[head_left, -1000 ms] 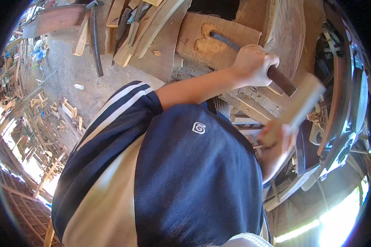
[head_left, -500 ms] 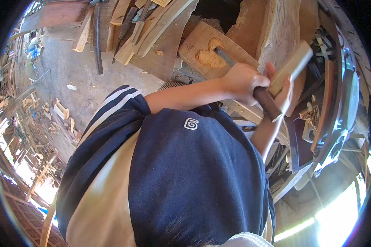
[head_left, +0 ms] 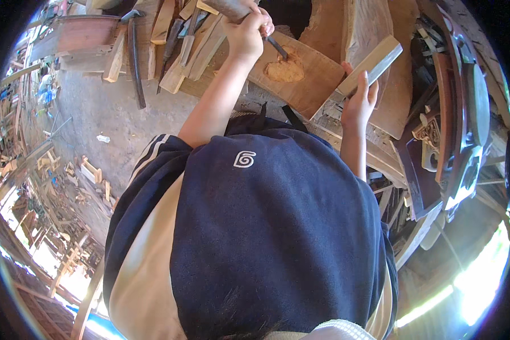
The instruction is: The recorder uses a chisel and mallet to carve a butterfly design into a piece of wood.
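My left hand (head_left: 246, 35) is closed round the brown handle (head_left: 233, 8) of a chisel, whose dark metal shaft (head_left: 276, 48) slants down to the right, its tip in a pale, rough carved hollow (head_left: 283, 72) on a wooden board (head_left: 314, 85). To the right, my right hand (head_left: 358, 105) grips a pale squared wooden block (head_left: 379, 56), held at a slant beside the board.
A hammer (head_left: 134, 56), chisels (head_left: 185, 46) and offcuts (head_left: 114, 59) lie at the upper left. A wide plank (head_left: 365, 28) is behind the block. Curved wooden pieces (head_left: 447, 119) are stacked at the right. Wood scraps (head_left: 90, 170) litter the concrete floor (head_left: 93, 107) at the left.
My left hand has swung up and to the left, so the chisel now enters the hollow from the upper left. My right hand and the block have moved left, the block finishing higher.
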`<state>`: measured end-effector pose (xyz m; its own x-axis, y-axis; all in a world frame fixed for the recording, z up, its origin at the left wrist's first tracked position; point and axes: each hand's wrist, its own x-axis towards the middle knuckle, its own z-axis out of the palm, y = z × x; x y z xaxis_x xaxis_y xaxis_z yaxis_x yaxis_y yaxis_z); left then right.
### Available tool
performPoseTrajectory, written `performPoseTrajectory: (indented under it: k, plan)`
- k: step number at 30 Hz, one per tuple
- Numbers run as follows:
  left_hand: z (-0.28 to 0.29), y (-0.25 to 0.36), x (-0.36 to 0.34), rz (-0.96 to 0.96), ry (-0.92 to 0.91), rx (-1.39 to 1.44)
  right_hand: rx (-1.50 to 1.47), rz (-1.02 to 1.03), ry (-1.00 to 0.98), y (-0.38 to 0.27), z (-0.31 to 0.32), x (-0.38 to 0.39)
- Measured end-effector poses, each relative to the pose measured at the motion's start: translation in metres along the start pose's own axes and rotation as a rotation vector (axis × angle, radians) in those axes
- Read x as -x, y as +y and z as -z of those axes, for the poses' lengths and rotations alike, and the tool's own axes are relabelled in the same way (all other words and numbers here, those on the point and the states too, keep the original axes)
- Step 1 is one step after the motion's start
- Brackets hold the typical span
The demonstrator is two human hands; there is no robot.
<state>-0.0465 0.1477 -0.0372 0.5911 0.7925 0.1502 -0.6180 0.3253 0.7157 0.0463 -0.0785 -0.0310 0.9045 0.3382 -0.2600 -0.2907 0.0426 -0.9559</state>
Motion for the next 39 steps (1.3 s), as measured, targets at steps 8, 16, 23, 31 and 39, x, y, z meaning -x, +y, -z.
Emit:
performPoseTrajectory:
  k: [8, 16, 23, 31, 39]
  plan:
    - [-0.074, -0.035, 0.057, -0.046, -0.476, -0.660, -0.095, -0.005, 0.090, -0.019, 0.042, 0.026]
    - [-0.092, -0.054, 0.080, -0.178, -0.863, -1.137, -0.066, 0.015, 0.309, -0.054, 0.101, 0.060]
    - [-0.100, -0.059, 0.074, -0.092, -0.863, -1.173, -0.077, 0.024, 0.422, -0.066, 0.118, 0.066]
    - [-0.101, -0.061, 0.066, -0.120, -0.777, -1.187, -0.072, 0.009, 0.387, -0.064, 0.119, 0.069]
    - [-0.104, -0.067, 0.071, -0.086, -0.816, -1.175, 0.149, 0.355, 0.564, -0.154, 0.143, 0.099]
